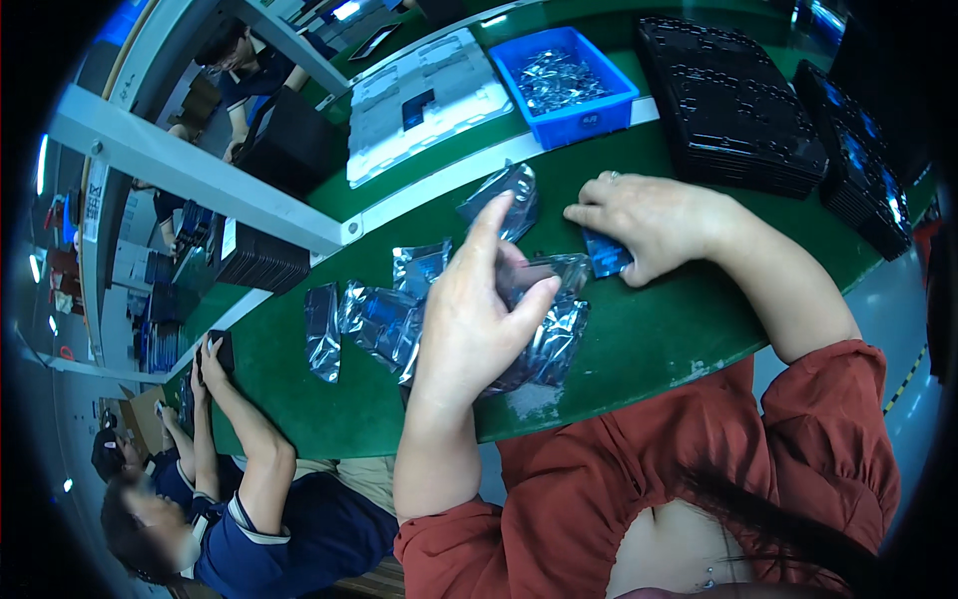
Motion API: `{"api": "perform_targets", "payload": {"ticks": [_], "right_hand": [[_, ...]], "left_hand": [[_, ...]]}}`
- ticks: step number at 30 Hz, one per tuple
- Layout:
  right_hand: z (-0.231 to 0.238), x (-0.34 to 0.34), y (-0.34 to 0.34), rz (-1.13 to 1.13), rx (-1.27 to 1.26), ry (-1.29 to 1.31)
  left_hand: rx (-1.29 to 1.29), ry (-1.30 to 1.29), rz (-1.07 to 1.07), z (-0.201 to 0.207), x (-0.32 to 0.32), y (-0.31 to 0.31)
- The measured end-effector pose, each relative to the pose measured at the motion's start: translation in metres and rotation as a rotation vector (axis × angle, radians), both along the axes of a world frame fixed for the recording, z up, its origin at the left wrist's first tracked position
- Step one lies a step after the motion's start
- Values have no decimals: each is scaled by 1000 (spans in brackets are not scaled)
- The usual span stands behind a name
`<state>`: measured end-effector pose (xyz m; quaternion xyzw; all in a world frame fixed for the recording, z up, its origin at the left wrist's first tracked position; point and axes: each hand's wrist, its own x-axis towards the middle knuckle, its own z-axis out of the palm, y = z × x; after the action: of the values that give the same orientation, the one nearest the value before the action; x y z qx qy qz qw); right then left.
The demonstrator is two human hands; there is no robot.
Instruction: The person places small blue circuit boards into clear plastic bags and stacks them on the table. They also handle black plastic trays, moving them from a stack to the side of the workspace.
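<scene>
Left hand (479, 319) pinches a silvery bag (544, 329) near the bench's (639, 339) front edge. Right hand (649, 225) presses flat on a blue packet (607, 255); steadier, I'd say, gripping bags singly.

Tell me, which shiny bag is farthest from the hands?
The silvery bag lying alone at the left end of the row on the green table; the others sit closer to the hands.

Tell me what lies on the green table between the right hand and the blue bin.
In the head view, between the right hand and the blue bin lie bare green table and a white strip.
</scene>
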<state>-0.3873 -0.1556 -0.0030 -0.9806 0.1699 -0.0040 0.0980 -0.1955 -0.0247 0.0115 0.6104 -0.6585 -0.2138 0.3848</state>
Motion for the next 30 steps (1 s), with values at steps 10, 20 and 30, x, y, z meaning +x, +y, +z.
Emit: {"api": "perform_targets", "payload": {"ticks": [10, 20, 30], "right_hand": [[-12, 5, -10, -10, -84, -263], [-16, 17, 34, 221, 23, -447], [-21, 30, 46, 245, -89, -363]], "left_hand": [[15, -488, 62, -6, -8, 2], [-272, -370, 384, 38, 54, 18], [431, -543, 1005, -49, 246, 35]]}}
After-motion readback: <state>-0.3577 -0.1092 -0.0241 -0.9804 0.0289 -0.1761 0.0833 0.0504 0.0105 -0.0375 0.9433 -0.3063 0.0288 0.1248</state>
